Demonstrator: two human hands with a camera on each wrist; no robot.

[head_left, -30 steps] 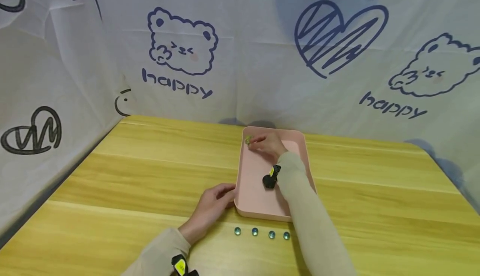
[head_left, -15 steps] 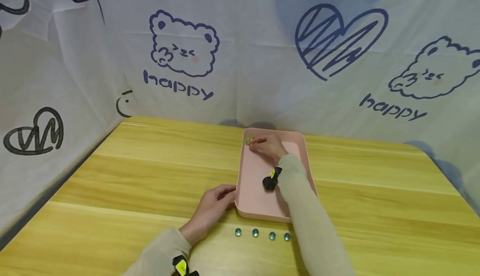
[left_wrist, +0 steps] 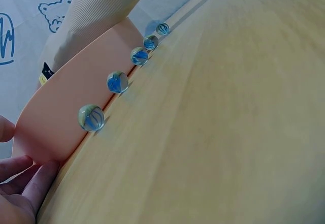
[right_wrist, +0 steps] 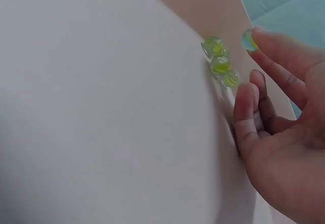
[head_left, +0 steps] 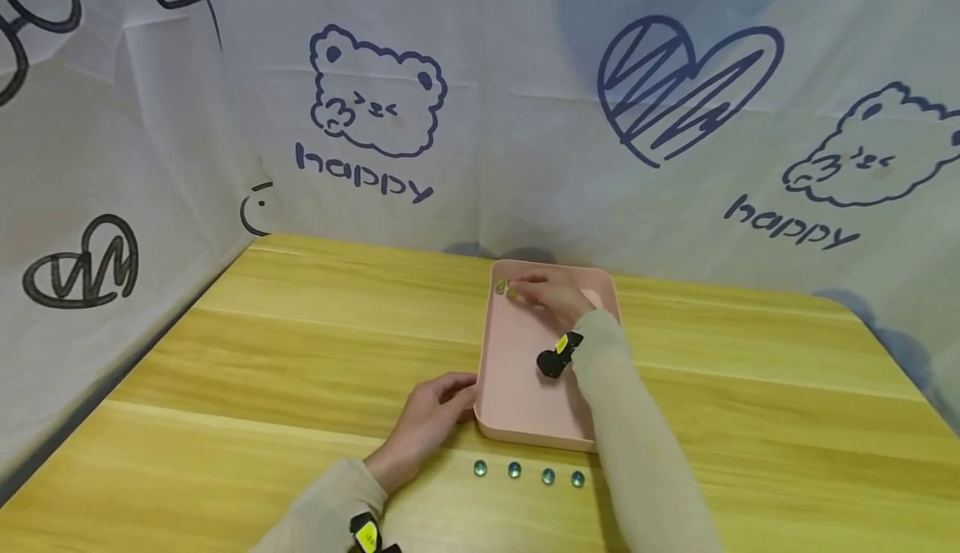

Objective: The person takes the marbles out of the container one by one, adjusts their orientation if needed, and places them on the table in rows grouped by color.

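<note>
My right hand (head_left: 553,293) is inside the pink tray (head_left: 517,361), near its far left corner. Its thumb and index finger pinch a green-yellow glass marble (right_wrist: 249,40). Just beside the fingertips, several more green-yellow marbles (right_wrist: 219,64) sit bunched against the tray's wall. My left hand (head_left: 427,415) rests at the tray's near left side, its fingertips touching the outer wall from outside. In the left wrist view the fingers (left_wrist: 43,183) lie low along that wall. A row of blue swirled marbles (left_wrist: 118,82) lies on the table in front of the tray's near wall.
The wooden table (head_left: 300,344) reaches back to a white cloth (head_left: 517,144) printed with bears and hearts. The right sleeve (head_left: 645,444) crosses the tray's right side and hides the end of the blue marble row in the head view.
The right hand has drawn slightly to the right from the corner marbles, and a marble now shows at its fingertips. The left hand stays against the tray. The head view has shifted slightly.
</note>
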